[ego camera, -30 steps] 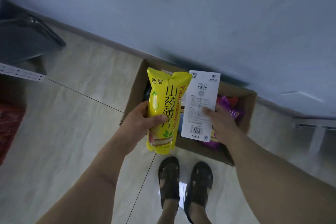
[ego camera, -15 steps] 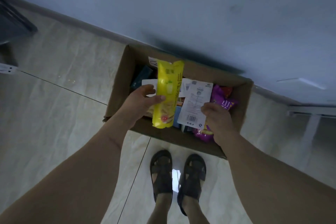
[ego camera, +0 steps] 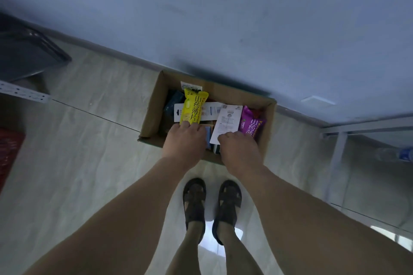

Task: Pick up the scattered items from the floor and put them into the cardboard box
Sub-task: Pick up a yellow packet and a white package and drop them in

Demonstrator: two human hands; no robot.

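An open cardboard box (ego camera: 152, 114) stands on the tiled floor against the blue wall, just ahead of my feet. My left hand (ego camera: 185, 140) reaches into it and grips the lower end of a yellow snack bag (ego camera: 193, 108), which lies on the items inside. My right hand (ego camera: 240, 152) pinches the lower end of a white peeler card (ego camera: 226, 121), also lowered into the box. A purple snack bag (ego camera: 251, 124) lies at the box's right side. Another white card (ego camera: 211, 109) and dark packets lie beneath.
A grey metal tray (ego camera: 24, 56) and a perforated shelf rail (ego camera: 24, 94) sit at the left, with something red (ego camera: 9, 152) below them. A white metal frame (ego camera: 339, 140) with a plastic bottle (ego camera: 395, 154) stands at the right. My sandalled feet (ego camera: 212, 203) are close to the box.
Both hands have moved down and forward into the box, carrying the yellow snack bag and the peeler card from in front of me to rest on the contents.
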